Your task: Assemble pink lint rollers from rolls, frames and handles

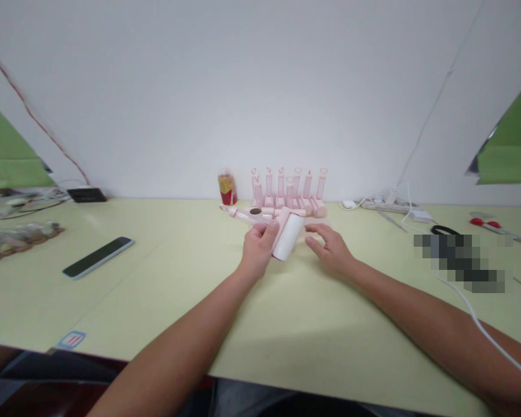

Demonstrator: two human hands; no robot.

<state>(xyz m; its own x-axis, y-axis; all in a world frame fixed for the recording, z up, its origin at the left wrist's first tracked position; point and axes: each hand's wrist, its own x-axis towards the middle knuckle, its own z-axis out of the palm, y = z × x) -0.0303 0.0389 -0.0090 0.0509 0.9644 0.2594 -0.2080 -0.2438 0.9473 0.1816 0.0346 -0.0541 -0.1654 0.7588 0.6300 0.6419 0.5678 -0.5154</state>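
My left hand [257, 248] is closed around a pink lint roller [289, 236] with a white sticky roll, held tilted above the table. Its translucent handle [249, 216] points up and left, ending in a small loop. To the right of the roll, my right hand [329, 248] has its fingers apart and curved, holding nothing. A pale pink translucent piece [319, 221] shows just behind its fingertips; what it belongs to is unclear. Behind my hands, several pink lint rollers [307, 186] stand upright in a cluster by the wall, with heart-shaped loops on top. A round brown end [256, 212] shows among the pink parts.
Left of the cluster stands a yellow and red bottle [227, 188]. A dark phone-like slab [99, 258] lies on the left of the table [178, 249]. On the right are a power strip [391, 204], white cables, red-handled tool [486, 223] and a blurred dark object [464, 260].
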